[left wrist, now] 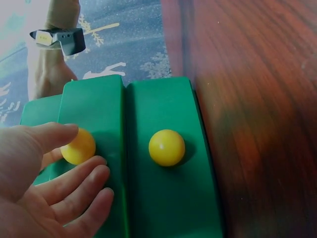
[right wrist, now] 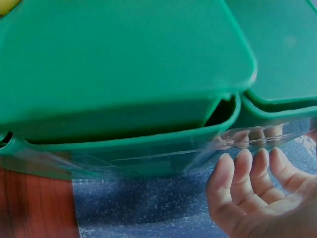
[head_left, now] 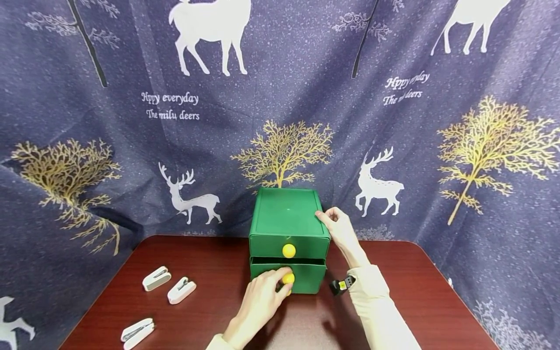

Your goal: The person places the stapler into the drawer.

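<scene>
A printed curtain (head_left: 280,97) hangs behind the dark red surface (head_left: 210,313), on which a green drawer unit (head_left: 286,218) stands upright near the far edge. Its middle drawer (head_left: 310,280) is partly out, its front standing proud of those above and below, with a dark gap along its top.

The person's left hand (head_left: 260,294) is at that front, while the right hand (head_left: 341,232) rests against the unit's right side by the top edge. The right fingers are loosely bent and have hold of nothing; firm, steady pressure there should best stop the light-looking box from sliding or twisting. The left thumb and a finger close about the middle yellow knob (left wrist: 79,147), the other fingers spread loosely beside it.

Good handling would seem to mean moving the drawer straight and level along its own line, slowly, since a sideways tug could jam it in its slot. The spread fingers are better held clear of the gap and of the lower knob (left wrist: 167,148). Three white staplers, the nearest to the unit (head_left: 181,290) among them, lie to the left, well apart from the work.
</scene>
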`<state>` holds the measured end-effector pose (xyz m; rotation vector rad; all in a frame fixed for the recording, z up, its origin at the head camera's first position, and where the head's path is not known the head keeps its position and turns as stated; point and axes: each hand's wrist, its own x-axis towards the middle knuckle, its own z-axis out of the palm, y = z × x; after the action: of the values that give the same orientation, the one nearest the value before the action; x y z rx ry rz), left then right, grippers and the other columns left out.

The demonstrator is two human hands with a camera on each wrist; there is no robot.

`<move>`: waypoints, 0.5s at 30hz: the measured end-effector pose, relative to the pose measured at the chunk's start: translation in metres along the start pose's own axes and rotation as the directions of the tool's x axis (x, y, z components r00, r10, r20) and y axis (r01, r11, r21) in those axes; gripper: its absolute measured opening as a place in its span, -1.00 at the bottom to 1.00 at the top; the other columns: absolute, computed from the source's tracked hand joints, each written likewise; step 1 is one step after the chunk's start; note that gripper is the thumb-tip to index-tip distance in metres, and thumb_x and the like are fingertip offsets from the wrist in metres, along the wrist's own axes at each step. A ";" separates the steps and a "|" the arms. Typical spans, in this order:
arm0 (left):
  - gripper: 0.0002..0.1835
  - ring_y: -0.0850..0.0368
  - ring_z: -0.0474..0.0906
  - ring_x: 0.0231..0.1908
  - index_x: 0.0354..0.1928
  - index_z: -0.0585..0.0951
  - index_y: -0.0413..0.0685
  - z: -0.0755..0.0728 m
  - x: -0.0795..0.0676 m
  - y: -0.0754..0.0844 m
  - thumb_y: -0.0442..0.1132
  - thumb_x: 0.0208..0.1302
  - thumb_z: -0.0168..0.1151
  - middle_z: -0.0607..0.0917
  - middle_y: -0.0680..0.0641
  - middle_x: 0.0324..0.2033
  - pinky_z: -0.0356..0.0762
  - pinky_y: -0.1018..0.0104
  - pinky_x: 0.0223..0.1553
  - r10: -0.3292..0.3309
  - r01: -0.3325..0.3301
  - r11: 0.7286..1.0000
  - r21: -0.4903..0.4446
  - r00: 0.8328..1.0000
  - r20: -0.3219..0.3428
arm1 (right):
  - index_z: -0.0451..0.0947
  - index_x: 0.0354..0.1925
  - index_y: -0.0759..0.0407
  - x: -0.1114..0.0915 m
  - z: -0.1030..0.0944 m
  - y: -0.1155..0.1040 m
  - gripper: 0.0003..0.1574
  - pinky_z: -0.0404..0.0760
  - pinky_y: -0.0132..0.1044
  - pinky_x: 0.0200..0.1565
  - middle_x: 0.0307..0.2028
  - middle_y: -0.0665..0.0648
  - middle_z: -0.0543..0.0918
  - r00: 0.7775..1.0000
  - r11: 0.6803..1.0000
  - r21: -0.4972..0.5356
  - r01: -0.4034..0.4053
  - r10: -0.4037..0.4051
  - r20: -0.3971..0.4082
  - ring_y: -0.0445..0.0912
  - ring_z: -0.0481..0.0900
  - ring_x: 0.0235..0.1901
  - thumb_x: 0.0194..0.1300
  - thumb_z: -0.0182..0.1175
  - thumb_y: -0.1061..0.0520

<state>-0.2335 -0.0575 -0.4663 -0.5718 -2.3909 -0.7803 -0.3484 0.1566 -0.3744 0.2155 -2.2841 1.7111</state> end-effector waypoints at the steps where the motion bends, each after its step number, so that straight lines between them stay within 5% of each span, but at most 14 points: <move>1: -0.80 0.32 0.46 -0.46 -0.20 0.63 0.28 -0.001 0.000 0.001 -0.13 0.13 0.42 0.51 0.31 -0.52 0.41 0.37 -0.54 0.004 -0.004 1.000 -0.002 1.000 0.005 | 0.43 -0.39 0.27 0.000 0.000 -0.001 -0.68 0.34 -0.36 -0.46 -0.59 -0.03 0.38 1.000 1.000 -0.006 -0.001 0.001 -0.005 -0.22 0.33 -0.56 0.31 0.29 0.08; 15: -0.80 0.37 0.34 -0.51 -0.25 0.57 0.32 -0.013 -0.014 0.009 -0.14 0.16 0.40 0.45 0.29 -0.56 0.32 0.45 -0.54 0.034 -0.034 0.999 -0.015 0.998 0.048 | 0.45 -0.39 0.20 0.005 0.003 0.012 -0.64 0.37 -0.36 -0.39 -0.57 -0.05 0.41 0.999 0.999 -0.023 -0.022 0.022 -0.032 -0.15 0.37 -0.51 0.29 0.31 -0.02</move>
<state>-0.2136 -0.0624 -0.4627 -0.6422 -2.4148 -0.7779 -0.3574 0.1574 -0.3847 0.1578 -2.2911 1.6850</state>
